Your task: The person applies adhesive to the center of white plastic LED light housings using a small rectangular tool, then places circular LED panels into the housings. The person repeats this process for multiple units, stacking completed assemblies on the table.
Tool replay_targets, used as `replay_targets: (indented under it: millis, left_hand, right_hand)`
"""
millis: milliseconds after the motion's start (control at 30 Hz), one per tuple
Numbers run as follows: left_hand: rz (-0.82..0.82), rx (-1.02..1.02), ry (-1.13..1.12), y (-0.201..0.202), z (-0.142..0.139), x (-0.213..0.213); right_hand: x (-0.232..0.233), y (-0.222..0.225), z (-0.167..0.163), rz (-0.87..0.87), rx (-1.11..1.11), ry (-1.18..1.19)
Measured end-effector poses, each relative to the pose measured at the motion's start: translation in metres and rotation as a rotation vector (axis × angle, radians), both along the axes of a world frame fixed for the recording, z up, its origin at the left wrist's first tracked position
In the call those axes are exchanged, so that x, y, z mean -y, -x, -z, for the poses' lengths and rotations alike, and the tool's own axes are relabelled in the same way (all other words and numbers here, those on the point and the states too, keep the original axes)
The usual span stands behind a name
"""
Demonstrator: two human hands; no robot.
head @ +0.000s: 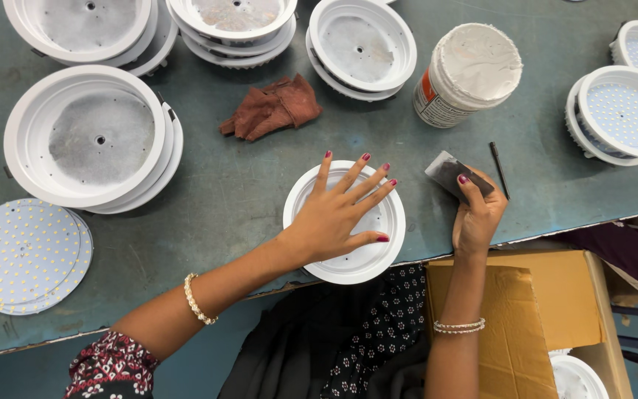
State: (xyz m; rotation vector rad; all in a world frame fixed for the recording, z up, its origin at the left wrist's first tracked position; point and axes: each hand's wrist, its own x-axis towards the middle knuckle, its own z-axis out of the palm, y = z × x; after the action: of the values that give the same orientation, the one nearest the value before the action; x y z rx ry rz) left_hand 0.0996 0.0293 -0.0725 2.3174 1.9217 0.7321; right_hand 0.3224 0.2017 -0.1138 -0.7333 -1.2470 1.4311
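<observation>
Scuffed grey-green worktop (pixel 245 199) carries stacks of round white plastic lamp housings. At its near edge lies one such white round lamp housing (pixel 348 262), shallow and dish-like, with a raised rim and a pale inner plate. The left hand (pixel 337 214) rests on it, fingers spread wide and flat, gripping nothing. Just to its right, the right hand (pixel 475 214) pinches a small dark grey rectangular pad (pixel 448 174) between thumb and fingers. A crumpled rust-brown cloth (pixel 273 108) and a white cylindrical tub (pixel 467 74) sit farther back.
</observation>
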Motion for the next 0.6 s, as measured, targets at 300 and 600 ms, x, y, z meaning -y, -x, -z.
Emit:
replay_targets:
  millis: [300, 600]
  left_hand:
    - [0.202, 0.048, -0.056, 0.001, 0.012, -0.005]
    - [-0.362, 0.147, -0.07, 0.039, 0.02, -0.014]
  right_hand:
    - [-0.001, -0.001, 0.001, -0.008, -0.038, 0.01]
    - [0.0, -0.004, -0.002, 0.001, -0.029, 0.015]
